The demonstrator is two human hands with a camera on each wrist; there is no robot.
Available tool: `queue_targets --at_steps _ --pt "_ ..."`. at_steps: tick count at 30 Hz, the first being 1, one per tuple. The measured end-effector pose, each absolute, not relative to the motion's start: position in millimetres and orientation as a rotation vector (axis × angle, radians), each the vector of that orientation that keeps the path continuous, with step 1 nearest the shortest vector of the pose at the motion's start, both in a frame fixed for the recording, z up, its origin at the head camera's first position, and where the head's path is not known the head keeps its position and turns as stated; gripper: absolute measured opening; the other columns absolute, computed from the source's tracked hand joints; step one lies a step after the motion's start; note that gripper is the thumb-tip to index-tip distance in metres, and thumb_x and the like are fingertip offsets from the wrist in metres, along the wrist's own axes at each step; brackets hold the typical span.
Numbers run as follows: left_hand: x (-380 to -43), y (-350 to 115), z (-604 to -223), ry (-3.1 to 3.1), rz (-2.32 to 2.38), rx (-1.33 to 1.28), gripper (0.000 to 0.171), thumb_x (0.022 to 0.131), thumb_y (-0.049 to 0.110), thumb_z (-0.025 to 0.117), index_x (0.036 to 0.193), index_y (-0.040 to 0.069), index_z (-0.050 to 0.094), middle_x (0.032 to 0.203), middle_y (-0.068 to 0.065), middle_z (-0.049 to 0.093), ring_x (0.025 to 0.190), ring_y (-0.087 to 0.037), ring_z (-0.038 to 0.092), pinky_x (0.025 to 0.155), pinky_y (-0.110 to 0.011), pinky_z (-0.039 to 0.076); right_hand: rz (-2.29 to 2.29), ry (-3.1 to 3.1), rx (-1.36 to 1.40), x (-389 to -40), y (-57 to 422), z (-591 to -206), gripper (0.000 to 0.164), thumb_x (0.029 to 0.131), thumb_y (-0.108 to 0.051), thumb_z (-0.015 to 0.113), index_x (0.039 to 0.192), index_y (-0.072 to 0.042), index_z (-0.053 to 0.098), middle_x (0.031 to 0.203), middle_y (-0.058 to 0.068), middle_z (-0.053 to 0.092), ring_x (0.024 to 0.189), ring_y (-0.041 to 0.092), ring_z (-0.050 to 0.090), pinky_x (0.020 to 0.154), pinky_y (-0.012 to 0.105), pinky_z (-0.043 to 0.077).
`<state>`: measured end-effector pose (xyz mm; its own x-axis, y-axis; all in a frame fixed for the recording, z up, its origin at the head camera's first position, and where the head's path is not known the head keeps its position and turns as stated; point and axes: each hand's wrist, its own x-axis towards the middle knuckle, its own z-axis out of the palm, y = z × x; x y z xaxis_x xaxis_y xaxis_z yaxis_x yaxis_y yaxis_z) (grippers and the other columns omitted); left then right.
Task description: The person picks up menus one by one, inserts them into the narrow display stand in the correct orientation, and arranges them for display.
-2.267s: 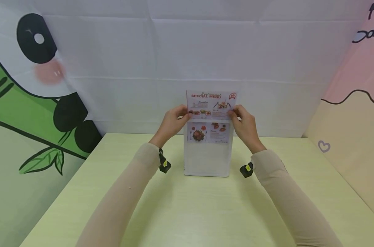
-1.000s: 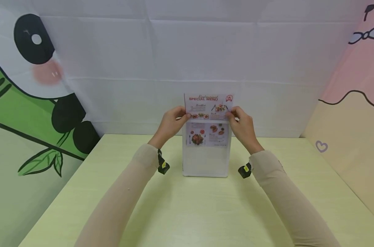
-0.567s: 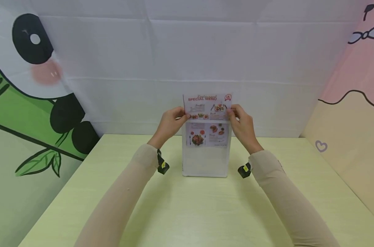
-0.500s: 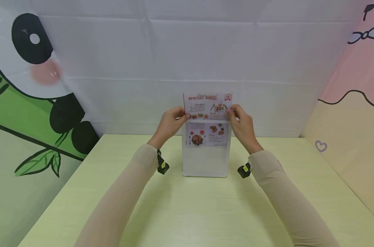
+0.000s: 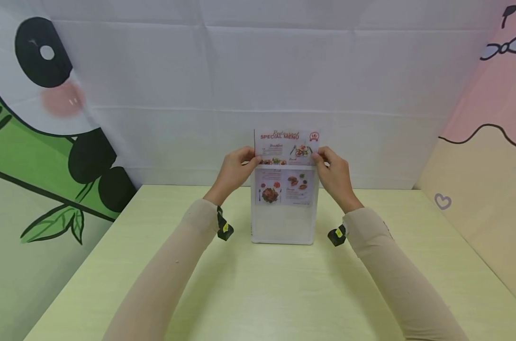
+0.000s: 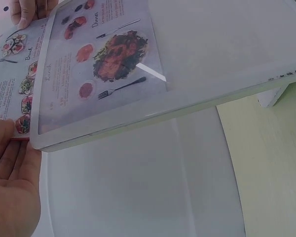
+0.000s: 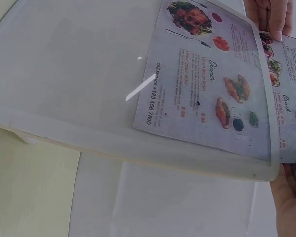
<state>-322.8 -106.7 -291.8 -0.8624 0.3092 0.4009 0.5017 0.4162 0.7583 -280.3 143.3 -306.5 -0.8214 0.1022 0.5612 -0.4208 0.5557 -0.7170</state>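
A printed restaurant menu sheet (image 5: 285, 148) is partly inside a white display stand (image 5: 284, 226) with a clear front, which stands upright on the table. The sheet's upper part sticks out above the stand's top edge; its lower part shows through the clear panel (image 6: 212, 34). My left hand (image 5: 237, 166) pinches the menu's left edge just above the stand's rim. At the opposite edge, my right hand (image 5: 335, 174) pinches the sheet at about the same height. In the right wrist view, the menu's bottom edge lies at a slant inside the stand.
The pale yellow-green table (image 5: 258, 289) spreads around the stand. Behind it hangs a white creased cloth (image 5: 275, 71). Cartoon-painted panels, a green-and-white one (image 5: 53, 265) and a pink-and-cream one (image 5: 488, 180), flank the sides.
The menu has slid further down into the stand, its bottom edge lower behind the clear panel. Both hands keep their pinch and have come slightly lower; the head view has shifted a little.
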Motion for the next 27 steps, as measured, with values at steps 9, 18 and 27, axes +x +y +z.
queue_targets --at_steps 9,18,27 --pt "-322.2 -106.7 -290.7 -2.474 -1.414 -0.716 0.017 0.097 0.020 0.058 0.103 0.005 0.064 0.106 -0.011 0.070 0.111 -0.026 0.063 0.096 -0.039 0.052 1.284 -2.218 0.282 -280.1 143.8 -305.5 0.028 0.100 -0.026 0.052 0.117 -0.004 0.058 0.114 0.017 0.066 0.109 0.029 0.063 0.096 0.045 0.052" --pt "-320.9 -105.8 -290.9 -2.449 -1.440 -0.731 0.015 0.095 0.017 0.061 0.103 0.004 0.064 0.106 -0.012 0.069 0.107 -0.024 0.064 0.097 -0.034 0.052 1.249 -2.226 0.284 -279.9 143.8 -305.3 0.025 0.101 -0.024 0.049 0.111 -0.003 0.058 0.112 0.016 0.066 0.115 0.030 0.061 0.096 0.046 0.051" --pt "-320.9 -105.7 -292.5 -2.445 -1.452 -0.727 0.017 0.096 0.021 0.060 0.102 0.005 0.063 0.108 -0.012 0.069 0.109 -0.025 0.064 0.097 -0.037 0.052 1.242 -2.249 0.255 -279.3 142.2 -305.3 0.022 0.100 -0.019 0.052 0.111 -0.001 0.061 0.110 0.016 0.067 0.111 0.030 0.062 0.095 0.044 0.053"
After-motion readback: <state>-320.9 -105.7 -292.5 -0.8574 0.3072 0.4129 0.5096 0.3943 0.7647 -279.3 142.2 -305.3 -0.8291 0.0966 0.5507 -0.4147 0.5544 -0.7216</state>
